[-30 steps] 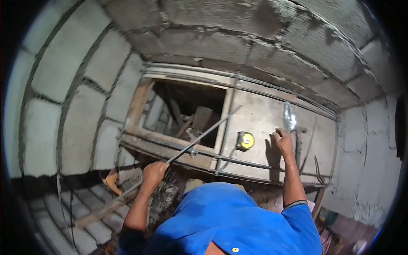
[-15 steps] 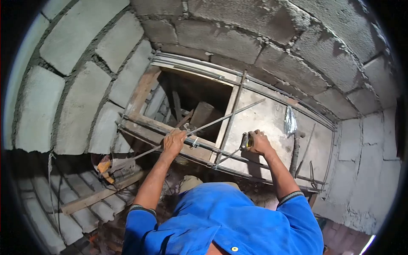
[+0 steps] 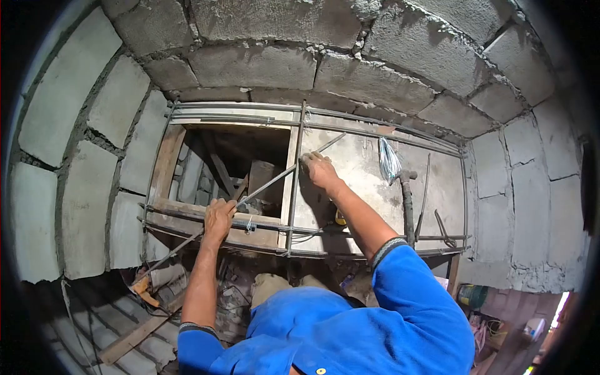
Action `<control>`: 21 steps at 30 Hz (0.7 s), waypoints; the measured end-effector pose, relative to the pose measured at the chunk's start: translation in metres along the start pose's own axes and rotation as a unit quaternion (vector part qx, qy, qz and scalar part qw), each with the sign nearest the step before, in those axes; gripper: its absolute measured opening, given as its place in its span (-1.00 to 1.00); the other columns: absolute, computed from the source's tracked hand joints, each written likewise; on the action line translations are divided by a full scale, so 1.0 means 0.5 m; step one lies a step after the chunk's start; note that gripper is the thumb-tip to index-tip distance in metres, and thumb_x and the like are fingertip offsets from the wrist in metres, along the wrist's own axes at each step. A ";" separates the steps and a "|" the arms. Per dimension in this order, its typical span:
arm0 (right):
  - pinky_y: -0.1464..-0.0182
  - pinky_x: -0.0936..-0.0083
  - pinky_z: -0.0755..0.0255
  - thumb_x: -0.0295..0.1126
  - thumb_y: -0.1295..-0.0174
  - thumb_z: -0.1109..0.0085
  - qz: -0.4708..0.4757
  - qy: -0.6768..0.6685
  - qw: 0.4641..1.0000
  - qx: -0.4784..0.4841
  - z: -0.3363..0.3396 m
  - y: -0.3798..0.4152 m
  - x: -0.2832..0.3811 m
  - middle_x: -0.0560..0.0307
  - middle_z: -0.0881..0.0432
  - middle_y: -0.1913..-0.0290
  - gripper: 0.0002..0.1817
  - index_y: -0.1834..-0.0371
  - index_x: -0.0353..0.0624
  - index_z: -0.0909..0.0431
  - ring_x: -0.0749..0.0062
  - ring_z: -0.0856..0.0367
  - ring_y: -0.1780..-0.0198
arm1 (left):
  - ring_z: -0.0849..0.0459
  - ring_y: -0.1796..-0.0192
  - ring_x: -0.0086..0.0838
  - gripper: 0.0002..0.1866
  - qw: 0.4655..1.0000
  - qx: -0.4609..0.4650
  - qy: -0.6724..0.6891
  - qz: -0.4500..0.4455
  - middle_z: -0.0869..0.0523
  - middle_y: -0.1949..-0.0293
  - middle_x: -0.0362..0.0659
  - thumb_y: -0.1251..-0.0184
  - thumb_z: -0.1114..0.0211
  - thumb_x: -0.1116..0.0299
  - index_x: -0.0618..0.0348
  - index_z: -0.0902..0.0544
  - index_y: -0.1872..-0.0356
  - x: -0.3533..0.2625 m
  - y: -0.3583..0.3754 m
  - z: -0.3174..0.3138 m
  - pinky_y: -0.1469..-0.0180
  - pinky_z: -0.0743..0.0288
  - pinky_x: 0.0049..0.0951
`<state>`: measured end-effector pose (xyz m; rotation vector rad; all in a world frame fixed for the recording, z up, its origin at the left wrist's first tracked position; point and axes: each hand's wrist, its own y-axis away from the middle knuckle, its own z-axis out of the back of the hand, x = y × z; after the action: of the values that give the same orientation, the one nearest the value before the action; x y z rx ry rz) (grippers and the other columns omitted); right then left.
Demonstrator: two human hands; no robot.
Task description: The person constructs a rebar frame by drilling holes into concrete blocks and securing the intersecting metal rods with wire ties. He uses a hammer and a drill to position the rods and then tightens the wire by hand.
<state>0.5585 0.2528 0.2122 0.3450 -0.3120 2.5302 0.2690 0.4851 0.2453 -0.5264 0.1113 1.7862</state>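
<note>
A long ribbed steel bar (image 3: 267,182) slants across the opening in the frame, from lower left to upper right. My left hand (image 3: 219,220) is closed around it above the frame's near edge. Further up the same bar, my right hand (image 3: 319,170) is closed on it beside the upright cross bar (image 3: 295,187); its fingertips are partly hidden. A yellow and black tape measure (image 3: 339,217) lies on the pale panel (image 3: 369,181), half covered by my right forearm. Thin steel bars tied with wire run along the near and far edges.
On the panel lie a bundle of tie wire (image 3: 389,160), a hammer (image 3: 407,203), a thin rod (image 3: 425,190) and pliers (image 3: 445,228). Block walls (image 3: 250,65) enclose the back and sides. A yellow-orange tool (image 3: 145,290) and a wooden plank (image 3: 140,331) are at lower left.
My right hand has let go of the tape measure and moved up and left onto the steel bar. The left hand still holds the bar. The view has shifted right.
</note>
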 end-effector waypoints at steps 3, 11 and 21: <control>-0.18 0.04 -0.39 -0.45 -0.20 -0.09 -0.024 0.065 0.997 0.037 0.011 -0.003 -0.012 0.06 -0.61 -0.14 -0.65 -0.07 -0.06 -0.61 0.13 -0.50 -0.24 | -0.57 0.11 -0.06 -0.81 0.999 -0.009 -0.021 0.036 -0.64 0.31 -0.06 -0.26 -0.36 0.32 0.02 -0.74 0.13 0.004 -0.019 -0.010 0.10 -0.43 -0.07; -0.09 0.10 -0.45 -0.32 -0.17 -0.22 -0.082 0.148 0.984 0.065 0.077 0.057 -0.148 0.13 -0.64 0.05 -0.80 0.15 0.06 -0.71 0.16 -0.54 -0.13 | -0.58 0.13 -0.06 -0.84 0.998 -0.005 0.047 0.039 -0.65 0.32 -0.06 -0.23 -0.39 0.31 0.02 -0.76 0.18 -0.096 -0.105 -0.107 0.06 -0.43 -0.06; -0.13 0.17 -0.47 -0.16 -0.12 -0.37 -0.087 0.025 0.996 0.002 0.109 0.051 -0.189 0.06 -0.65 0.00 -0.74 0.18 0.01 -0.73 0.12 -0.57 -0.12 | -0.66 0.11 0.04 -0.77 0.989 0.071 0.092 0.088 -0.71 0.26 0.05 -0.29 -0.36 0.20 0.14 -0.73 0.21 -0.009 -0.057 -0.065 0.08 -0.48 -0.01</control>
<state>0.6303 0.1689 0.2304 0.2959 -0.2469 2.3636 0.3063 0.4778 0.2237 -0.5919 0.4209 1.8816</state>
